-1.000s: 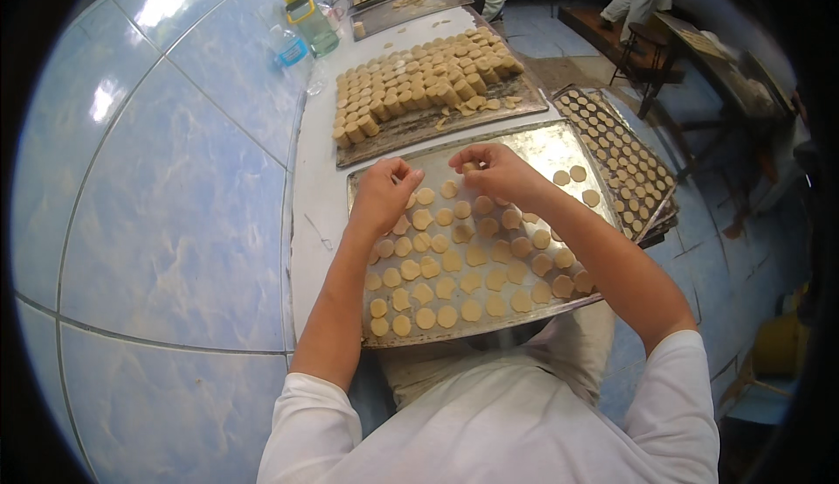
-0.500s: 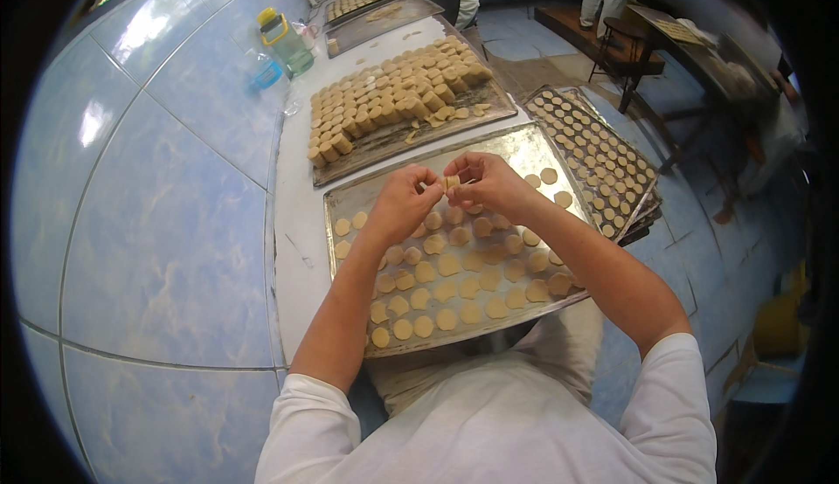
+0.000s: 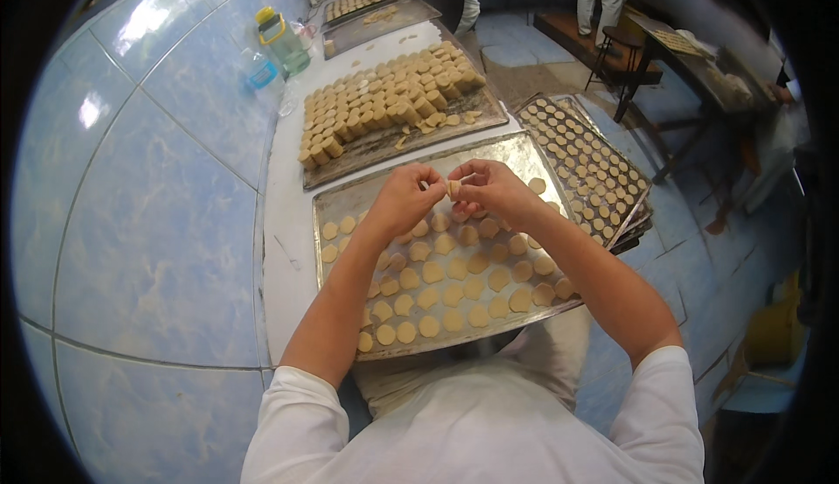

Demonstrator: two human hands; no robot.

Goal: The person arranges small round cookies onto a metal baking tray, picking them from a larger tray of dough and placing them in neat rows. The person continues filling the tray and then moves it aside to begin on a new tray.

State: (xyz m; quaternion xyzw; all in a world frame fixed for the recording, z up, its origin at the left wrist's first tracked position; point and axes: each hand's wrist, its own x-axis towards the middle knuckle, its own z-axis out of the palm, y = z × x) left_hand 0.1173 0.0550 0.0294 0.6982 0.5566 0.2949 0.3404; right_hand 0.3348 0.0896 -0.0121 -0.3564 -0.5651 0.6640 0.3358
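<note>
I saw left hand (image 3: 404, 200) and right hand (image 3: 491, 189) meet above the near baking tray (image 3: 343, 194), fingers of both pinched on one small dough piece (image 3: 454, 189) between them. Flat dough rounds (image 3: 454, 270) covered the tray below. Stacked dough tray (image 3: 384, 100) sat behind.

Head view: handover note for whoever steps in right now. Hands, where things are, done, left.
Left hand and right hand: both raised over the near tray, pinching one small dough piece between the fingertips.
Near tray: rows of flat dough rounds cover most of it; the far strip and far right corner are bare.
Far tray: stacks of thicker dough pieces, a few loose ones at its near edge.
Right: stacked trays already full of rounds.
Done: most of the near tray.
Left: the held piece, the bare strip, the stacks.
</note>
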